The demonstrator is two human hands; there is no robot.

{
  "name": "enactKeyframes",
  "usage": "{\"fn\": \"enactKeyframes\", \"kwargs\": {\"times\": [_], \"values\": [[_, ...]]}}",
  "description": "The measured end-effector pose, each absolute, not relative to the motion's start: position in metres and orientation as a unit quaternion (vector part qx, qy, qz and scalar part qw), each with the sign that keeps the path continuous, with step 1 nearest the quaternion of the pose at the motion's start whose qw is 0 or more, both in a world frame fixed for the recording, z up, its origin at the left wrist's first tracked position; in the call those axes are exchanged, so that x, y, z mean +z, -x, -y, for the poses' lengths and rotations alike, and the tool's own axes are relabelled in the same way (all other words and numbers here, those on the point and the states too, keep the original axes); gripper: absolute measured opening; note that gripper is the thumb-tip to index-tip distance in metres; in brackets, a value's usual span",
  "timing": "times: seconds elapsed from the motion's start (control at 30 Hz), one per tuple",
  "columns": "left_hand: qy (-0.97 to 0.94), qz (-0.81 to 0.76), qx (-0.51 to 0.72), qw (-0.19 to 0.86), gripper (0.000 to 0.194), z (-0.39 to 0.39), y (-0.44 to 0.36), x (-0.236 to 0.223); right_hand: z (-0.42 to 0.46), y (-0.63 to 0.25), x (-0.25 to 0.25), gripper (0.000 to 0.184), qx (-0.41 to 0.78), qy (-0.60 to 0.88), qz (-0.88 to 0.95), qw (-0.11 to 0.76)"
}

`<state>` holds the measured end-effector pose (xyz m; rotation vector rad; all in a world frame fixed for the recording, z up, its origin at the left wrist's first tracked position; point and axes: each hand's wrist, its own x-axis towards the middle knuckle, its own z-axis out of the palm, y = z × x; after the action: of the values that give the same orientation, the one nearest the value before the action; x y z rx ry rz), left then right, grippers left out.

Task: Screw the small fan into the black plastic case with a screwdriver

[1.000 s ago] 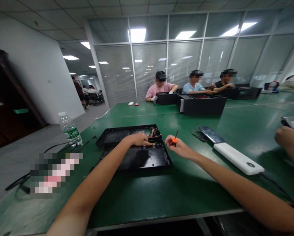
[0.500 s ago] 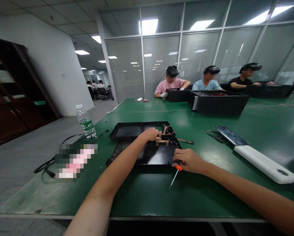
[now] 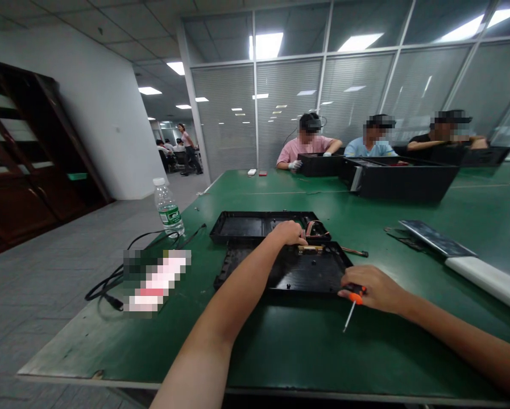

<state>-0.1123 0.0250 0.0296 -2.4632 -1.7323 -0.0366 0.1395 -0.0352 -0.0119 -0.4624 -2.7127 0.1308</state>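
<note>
Right hand [image 3: 374,288] at the near right corner of the opened black plastic case [image 3: 295,280], grip wrapped around an orange-and-black screwdriver [image 3: 356,299], shaft slanting down toward the near edge of the green tabletop [image 3: 297,341]! Over to the left hand [image 3: 287,232], right where the two shells meet, beside the striped wires [image 3: 315,229]; fingertips hidden, so whether that grip pinches anything, I can't tell. Water bottle [image 3: 169,211] stands upright, left of the case.
</note>
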Motion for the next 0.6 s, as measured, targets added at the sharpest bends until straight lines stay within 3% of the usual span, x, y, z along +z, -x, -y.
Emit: {"fn": "enactKeyframes", "kwargs": {"times": [0.6], "values": [[0.803, 0.593, -0.02, 0.045, 0.055, -0.022, 0.116, 0.031, 0.032, -0.14, -0.024, 0.012, 0.016, 0.184, 0.965, 0.186]]}}
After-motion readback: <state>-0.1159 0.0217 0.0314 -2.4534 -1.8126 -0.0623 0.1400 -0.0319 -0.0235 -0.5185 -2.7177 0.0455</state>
